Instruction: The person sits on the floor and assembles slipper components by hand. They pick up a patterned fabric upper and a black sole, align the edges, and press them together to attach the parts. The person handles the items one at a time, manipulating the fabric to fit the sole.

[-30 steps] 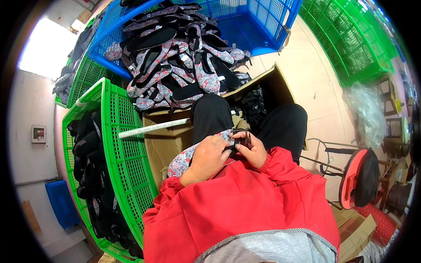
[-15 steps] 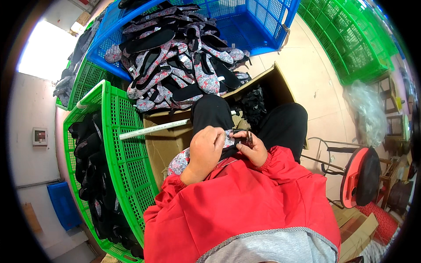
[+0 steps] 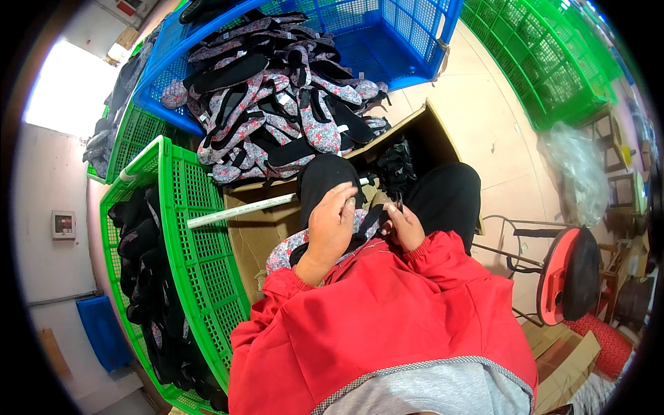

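My left hand [image 3: 332, 225] grips a floral-patterned shoe upper with black lining [image 3: 285, 250] that lies across my lap. My right hand [image 3: 403, 225] pinches the black strap end of the same piece, close beside the left hand. Both sleeves are red. My knees in black trousers [image 3: 449, 194] point away from me. What my right fingers hold besides the strap is too small to tell.
A pile of floral and black shoe uppers [image 3: 277, 104] spills from a blue crate [image 3: 408, 34]. A green crate [image 3: 200, 256] of dark pieces stands at my left. An open cardboard box [image 3: 259, 232] with a white pipe [image 3: 235, 211] sits ahead. A red stool [image 3: 570, 277] is at right.
My left hand has lifted and shifted forward over the shoe upper, fingers now curled over its top. My right hand stays near the strap end.
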A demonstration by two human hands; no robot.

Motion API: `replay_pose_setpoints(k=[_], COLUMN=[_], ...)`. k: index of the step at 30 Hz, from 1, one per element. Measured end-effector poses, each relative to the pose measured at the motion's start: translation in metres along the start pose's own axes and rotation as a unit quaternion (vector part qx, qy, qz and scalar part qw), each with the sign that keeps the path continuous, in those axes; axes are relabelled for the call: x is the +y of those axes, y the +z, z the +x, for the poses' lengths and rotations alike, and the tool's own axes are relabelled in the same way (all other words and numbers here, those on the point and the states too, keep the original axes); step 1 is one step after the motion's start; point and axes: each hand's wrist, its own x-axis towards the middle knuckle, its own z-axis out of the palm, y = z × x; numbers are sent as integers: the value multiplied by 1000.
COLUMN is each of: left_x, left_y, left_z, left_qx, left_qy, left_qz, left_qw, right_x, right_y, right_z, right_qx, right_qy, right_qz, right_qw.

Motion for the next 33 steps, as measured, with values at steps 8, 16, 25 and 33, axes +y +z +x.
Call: replay_pose_setpoints(k=[8, 16, 25, 33], left_x=[1, 1, -6, -5], left_y=[4, 1, -1, 1], left_z=[-5, -6, -6, -6], left_qx=[-5, -77, -107, -117], left_qy=[24, -15, -31, -27], left_qz=[34, 1, -25, -31], left_qw=[999, 997, 993, 992], right_x=[-10, -23, -44, -29], right_y=[19, 14, 1, 8], right_z=[-5, -9, 5, -2], right_qx=[-64, -14, 16, -80], right_qy=[-56, -63, -95, -48], right_qz=[75, 82, 27, -59], right_qw=[994, 995, 995, 994])
